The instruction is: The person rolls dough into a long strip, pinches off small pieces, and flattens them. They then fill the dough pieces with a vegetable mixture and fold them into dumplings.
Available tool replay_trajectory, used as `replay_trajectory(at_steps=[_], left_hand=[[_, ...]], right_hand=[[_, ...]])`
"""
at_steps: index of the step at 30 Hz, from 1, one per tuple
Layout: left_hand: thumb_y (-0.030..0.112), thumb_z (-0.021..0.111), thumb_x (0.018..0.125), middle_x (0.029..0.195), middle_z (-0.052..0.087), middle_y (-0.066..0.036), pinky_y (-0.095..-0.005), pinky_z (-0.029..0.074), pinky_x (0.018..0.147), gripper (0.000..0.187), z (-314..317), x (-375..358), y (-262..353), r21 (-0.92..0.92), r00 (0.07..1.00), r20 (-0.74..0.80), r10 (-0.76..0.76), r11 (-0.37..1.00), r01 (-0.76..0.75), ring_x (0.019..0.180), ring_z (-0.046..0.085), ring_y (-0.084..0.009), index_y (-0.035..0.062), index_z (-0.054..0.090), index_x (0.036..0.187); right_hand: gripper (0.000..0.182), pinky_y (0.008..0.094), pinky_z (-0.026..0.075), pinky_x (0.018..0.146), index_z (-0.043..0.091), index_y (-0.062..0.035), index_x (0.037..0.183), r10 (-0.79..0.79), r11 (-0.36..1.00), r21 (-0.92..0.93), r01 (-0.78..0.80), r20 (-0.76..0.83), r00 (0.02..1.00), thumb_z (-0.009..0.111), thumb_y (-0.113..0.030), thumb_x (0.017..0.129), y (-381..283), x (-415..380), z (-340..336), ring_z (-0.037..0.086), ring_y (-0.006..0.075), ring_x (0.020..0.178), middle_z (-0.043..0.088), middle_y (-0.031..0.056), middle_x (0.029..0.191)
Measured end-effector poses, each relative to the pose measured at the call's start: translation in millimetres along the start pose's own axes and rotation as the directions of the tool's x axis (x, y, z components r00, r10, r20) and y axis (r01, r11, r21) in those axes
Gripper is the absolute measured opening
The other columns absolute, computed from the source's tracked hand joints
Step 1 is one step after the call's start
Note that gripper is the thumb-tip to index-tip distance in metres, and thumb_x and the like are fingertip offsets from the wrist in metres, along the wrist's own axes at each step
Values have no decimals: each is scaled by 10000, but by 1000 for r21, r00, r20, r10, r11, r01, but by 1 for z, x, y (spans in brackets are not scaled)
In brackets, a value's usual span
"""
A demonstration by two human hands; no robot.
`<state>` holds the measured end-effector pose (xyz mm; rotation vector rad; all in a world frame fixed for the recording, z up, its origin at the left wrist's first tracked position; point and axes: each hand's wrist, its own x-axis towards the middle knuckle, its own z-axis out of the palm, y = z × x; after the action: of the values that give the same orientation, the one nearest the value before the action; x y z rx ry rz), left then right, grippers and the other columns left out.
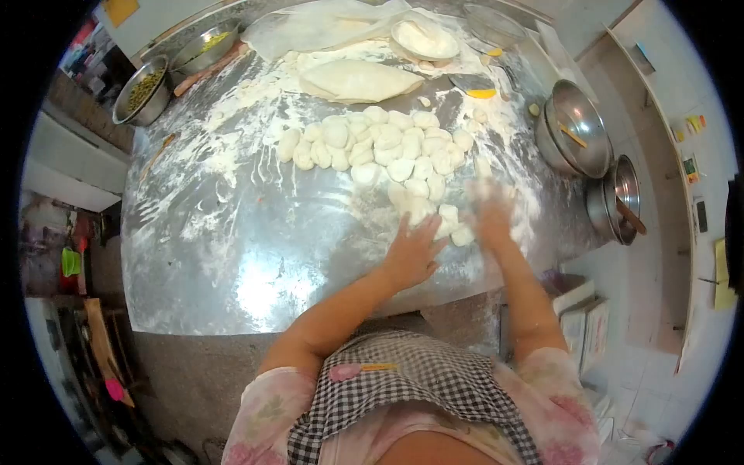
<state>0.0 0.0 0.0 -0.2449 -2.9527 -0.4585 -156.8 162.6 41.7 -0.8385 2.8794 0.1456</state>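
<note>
Many small pale dough pieces (376, 139) lie heaped together on the floured metal table (225, 248). My left hand (415, 252) rests at the near end of the heap, fingers spread, its fingertips against the dough pieces there. To the right of these, my right hand (492, 213) is over the floured surface, smeared by motion, so its fingers cannot be made out. A few dough pieces (449, 221) lie between the two hands. Behind the heap sits a large pale mass of dough (360, 81).
Metal bowls (573, 128) stand at the right edge, with more bowls (622, 198) nearer. Bowls of green filling (145, 91) stand at the far left beside a rolling pin (209, 71). At the back are a flour bowl (425, 39) and a yellow-handled scraper (479, 93).
</note>
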Motion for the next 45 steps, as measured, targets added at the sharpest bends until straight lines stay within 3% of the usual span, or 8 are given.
replay_trajectory(at_steps=[3, 11, 13, 20, 27, 30, 33, 45], left_hand=[[380, 627, 767, 1370, 392, -145, -568, 140, 1073, 612, -29, 0, -46, -23, 1000, -21, -22, 999, 22, 1305, 317, -303, 201, 450, 1325], [354, 596, 805, 1317, 412, -281, -453, 288, 1038, 567, -26, -20, -135, -209, 526, -471, -708, 669, 713, 1227, 378, -416, 38, 493, 1265], [435, 546, 833, 1405, 316, -262, -515, 139, 1099, 643, -37, 19, -70, 25, 793, -25, -609, 793, 609, 1339, 225, -406, 37, 422, 1323], [422, 615, 788, 1350, 372, -207, -585, 182, 1030, 631, -40, -5, 4, 51, 983, 8, -182, 982, 182, 1261, 337, -369, 147, 434, 1326], [204, 619, 779, 1072, 449, -186, -475, 332, 880, 319, -2, -147, 5, -480, 50, -453, -890, 291, 828, 969, 423, -340, -13, 511, 987], [200, 631, 785, 1247, 416, -233, -494, 304, 976, 425, -30, -39, 8, -538, 495, -438, -750, 660, 524, 1154, 390, -389, 0, 510, 1140], [219, 616, 805, 1393, 343, -225, -482, 244, 1054, 488, -75, 21, -16, -309, 759, -452, -469, 881, 360, 1313, 266, -428, 84, 503, 1259], [368, 517, 868, 1376, 389, -178, -539, 242, 1041, 457, -84, 55, -208, 323, 948, -165, -274, 893, 314, 1315, 290, -373, 169, 502, 1280]], right_hand=[[746, 627, 74, 1044, 353, -118, 1394, 240, 905, 406, -129, -235, 942, 551, -539, 811, -3, 33, 42, 145, 428, 1348, 193, 198, 1473], [563, 592, -31, 1084, 388, -236, 1374, -637, 747, 218, 628, -34, 770, 456, -504, 883, -129, -11, 8, 132, 331, 1390, 270, 143, 1464], [584, 597, 5, 1081, 399, -234, 1369, -649, 736, 204, 645, -57, 759, 482, -518, 866, -96, -10, 4, 152, 340, 1382, 352, 143, 1420], [677, 542, 139, 1079, 296, -158, 1423, 79, 935, 355, -11, -176, 981, 589, -345, 843, 62, 23, 45, 203, 404, 1343, 242, 275, 1430], [665, 519, 237, 1062, 329, -38, 1384, -386, 683, 577, 449, -237, 892, 602, -282, 828, -36, -33, 53, 277, 422, 1290, 271, 294, 1396], [589, 475, 254, 1072, 404, -35, 1337, -722, 358, 477, 803, -403, 562, 589, -276, 833, -52, 13, -3, 303, 382, 1292, 373, 235, 1362], [534, 450, 248, 1082, 454, -85, 1309, -561, 565, 460, 685, -394, 728, 579, -308, 839, -46, 95, -12, 309, 360, 1300, 425, 192, 1338], [527, 642, 122, 1034, 393, -170, 1364, -504, 820, 215, 531, -171, 847, 474, -403, 898, -22, 185, -2, 225, 341, 1351, 324, 80, 1448]])
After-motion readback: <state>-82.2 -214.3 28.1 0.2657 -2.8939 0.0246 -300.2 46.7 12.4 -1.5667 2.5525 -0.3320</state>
